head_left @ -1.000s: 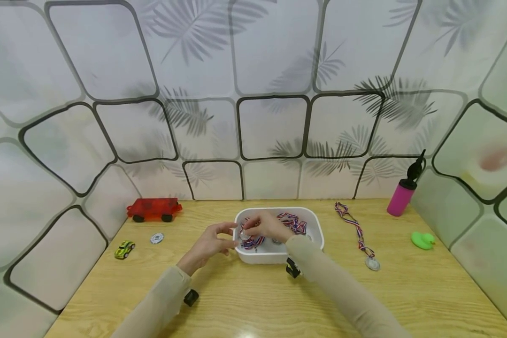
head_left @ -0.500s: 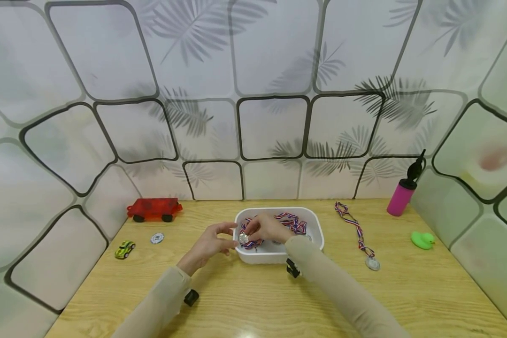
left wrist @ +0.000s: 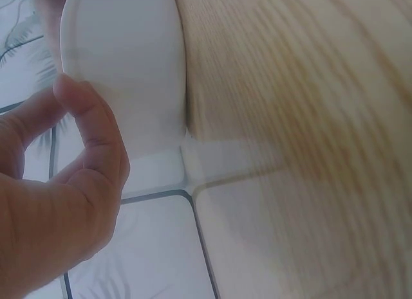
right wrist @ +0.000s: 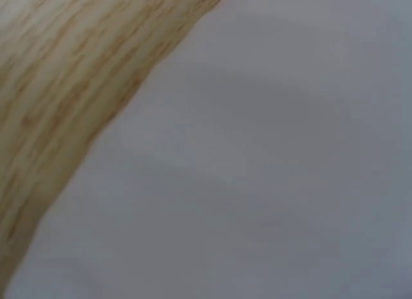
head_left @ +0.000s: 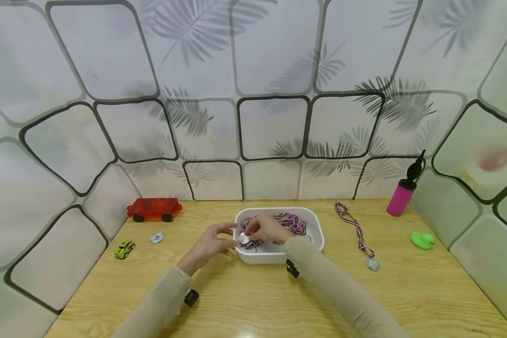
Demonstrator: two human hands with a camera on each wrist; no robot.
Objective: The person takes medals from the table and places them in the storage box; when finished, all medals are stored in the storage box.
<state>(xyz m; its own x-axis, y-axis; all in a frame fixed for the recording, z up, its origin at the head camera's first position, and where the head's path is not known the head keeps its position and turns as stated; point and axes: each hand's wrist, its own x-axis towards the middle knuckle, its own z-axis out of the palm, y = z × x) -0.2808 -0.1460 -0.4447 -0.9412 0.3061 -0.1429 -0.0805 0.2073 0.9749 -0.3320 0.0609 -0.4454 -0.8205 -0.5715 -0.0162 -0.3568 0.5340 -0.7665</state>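
A white plastic tub holds several medals on red, white and blue ribbons. My right hand reaches into its left part. Thumb and fingers there pinch the edge of a silver medal, which lies over bunched ribbon. My left hand is at the tub's left end, with loosely bent fingers touching the rim, also visible in the left wrist view on the tub wall. The right wrist view has only the blurred white tub side, without the hand.
Left of the tub are a red toy wagon, a round token and a yellow-green toy car. To the right lie another ribboned medal, a pink pump and a green rubber duck. A patterned curtain rises behind.
The silver medal at my right fingertips has shifted slightly down and left and now shows its bright face. My left hand stays at the tub's rim.
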